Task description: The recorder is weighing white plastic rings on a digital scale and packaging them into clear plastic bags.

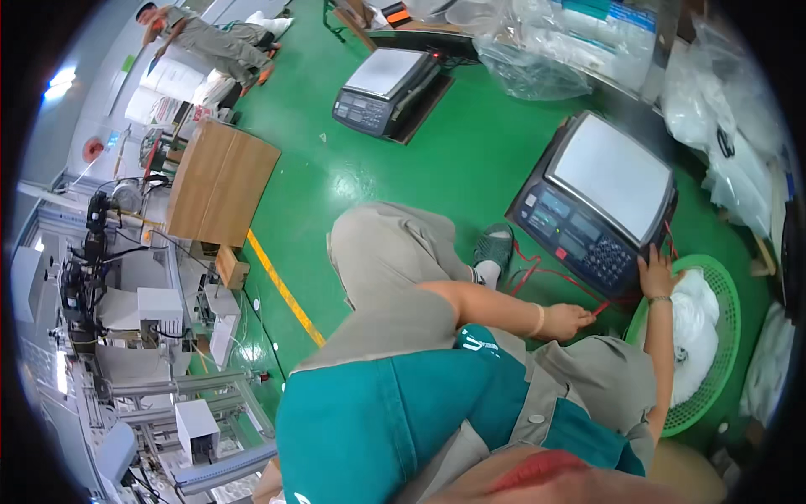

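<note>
My left hand (569,322) is closed, its fingertips pinching a red cord (600,307). The cord loops over the green floor beside a digital weighing scale (617,176). This scale has a white flat plate and a dark front panel with displays and keys. My right hand (658,274) lies against the scale's near right corner, its fingers stretched out along the edge. Beneath my right wrist stands a green plastic basket (729,336) with a white bag (695,323) in it. My right forearm covers part of the basket's left side.
A second scale (382,88) stands farther off on a dark board. Clear plastic bags (722,126) hang at the right. At the left are a cardboard box (220,181), machine frames (197,391) and a yellow floor line (281,286). Another person (206,42) bends over at the far left.
</note>
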### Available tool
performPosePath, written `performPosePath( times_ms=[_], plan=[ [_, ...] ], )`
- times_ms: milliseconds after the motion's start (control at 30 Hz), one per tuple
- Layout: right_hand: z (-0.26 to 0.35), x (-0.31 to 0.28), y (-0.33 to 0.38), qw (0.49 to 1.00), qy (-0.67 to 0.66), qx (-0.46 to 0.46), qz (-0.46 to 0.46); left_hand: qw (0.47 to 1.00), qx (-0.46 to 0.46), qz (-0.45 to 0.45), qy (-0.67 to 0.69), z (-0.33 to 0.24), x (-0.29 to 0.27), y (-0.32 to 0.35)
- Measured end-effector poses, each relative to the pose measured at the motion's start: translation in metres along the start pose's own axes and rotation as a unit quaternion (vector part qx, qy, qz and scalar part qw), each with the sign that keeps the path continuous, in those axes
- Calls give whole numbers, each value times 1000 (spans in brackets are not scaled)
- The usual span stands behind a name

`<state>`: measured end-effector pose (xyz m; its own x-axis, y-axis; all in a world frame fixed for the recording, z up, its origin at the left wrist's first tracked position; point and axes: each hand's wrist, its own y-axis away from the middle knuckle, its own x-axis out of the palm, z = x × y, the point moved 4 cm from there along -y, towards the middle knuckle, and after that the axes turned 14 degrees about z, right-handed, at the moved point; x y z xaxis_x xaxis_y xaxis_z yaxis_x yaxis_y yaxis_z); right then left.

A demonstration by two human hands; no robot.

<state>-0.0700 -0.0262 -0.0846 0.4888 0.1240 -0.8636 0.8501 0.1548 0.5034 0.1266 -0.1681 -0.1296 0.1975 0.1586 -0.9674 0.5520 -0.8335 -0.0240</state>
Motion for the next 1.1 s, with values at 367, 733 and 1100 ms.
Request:
performPosePath(
  times_ms=[367,733,1100],
  plan=[
    [-27,-11,-15,993,-116,3,-31,935,-77,275,212,29,-49,52],
    [18,-56,155,681,-613,-392,82,923,-257,73,277,19,-261,192],
    [-9,84,263,694,-712,2,-110,672,-317,490,457,-48,-170,411]
  ],
)
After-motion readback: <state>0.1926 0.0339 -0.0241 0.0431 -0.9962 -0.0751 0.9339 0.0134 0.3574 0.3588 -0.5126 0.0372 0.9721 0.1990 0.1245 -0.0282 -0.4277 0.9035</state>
